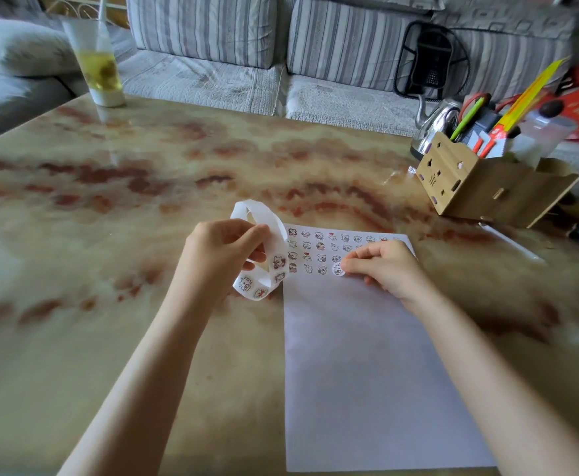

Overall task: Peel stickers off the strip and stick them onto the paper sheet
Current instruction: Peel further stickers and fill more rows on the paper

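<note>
Head view: left hand [224, 255] gripping the strip [247, 283], I'd press the sticker [338, 269] pinched in my right hand [387, 266] flat, row-aligned

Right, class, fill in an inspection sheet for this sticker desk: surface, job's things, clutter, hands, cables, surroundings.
Surface: glossy marbled table, beige with red-brown veins.
Job's things: paper sheet lies flat, stickers in rows at its far end; sticker strip loops beside its left edge.
Clutter: cup of yellow drink far left; wooden organiser with pens, kettle behind it, far right.
Hands: left hand grips the sticker strip; right hand pinches a round sticker on the sheet.
Cables: nothing seen.
Surroundings: striped sofa behind the table.
</note>
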Available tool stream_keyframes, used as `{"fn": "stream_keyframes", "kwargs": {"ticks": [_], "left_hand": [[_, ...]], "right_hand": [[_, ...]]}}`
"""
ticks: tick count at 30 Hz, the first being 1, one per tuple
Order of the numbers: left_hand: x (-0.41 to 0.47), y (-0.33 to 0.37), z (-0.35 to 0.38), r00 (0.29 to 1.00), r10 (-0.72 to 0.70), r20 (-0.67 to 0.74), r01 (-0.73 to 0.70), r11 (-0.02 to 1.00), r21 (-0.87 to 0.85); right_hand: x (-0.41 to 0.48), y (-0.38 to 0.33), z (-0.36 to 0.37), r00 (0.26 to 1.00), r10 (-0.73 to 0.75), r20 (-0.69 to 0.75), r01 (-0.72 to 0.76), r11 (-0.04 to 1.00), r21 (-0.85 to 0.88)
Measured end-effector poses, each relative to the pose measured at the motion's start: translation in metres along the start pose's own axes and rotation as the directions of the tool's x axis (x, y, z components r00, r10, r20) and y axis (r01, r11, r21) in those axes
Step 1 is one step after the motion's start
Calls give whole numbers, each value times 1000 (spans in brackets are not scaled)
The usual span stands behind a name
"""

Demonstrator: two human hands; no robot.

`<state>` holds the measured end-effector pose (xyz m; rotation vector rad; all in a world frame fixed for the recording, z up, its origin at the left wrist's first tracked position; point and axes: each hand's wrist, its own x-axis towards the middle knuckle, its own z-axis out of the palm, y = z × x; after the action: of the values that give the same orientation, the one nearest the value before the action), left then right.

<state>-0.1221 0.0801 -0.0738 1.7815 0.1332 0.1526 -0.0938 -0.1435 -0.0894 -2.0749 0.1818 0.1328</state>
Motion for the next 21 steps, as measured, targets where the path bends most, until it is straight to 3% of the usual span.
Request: {"fn": "stream_keyframes", "kwargs": {"ticks": [21], "left_hand": [[-1,1,-1,1000,4,-4,-4,1000,12]], "right_hand": [[4,9,6,998,-50,-32,49,998,-36]]}}
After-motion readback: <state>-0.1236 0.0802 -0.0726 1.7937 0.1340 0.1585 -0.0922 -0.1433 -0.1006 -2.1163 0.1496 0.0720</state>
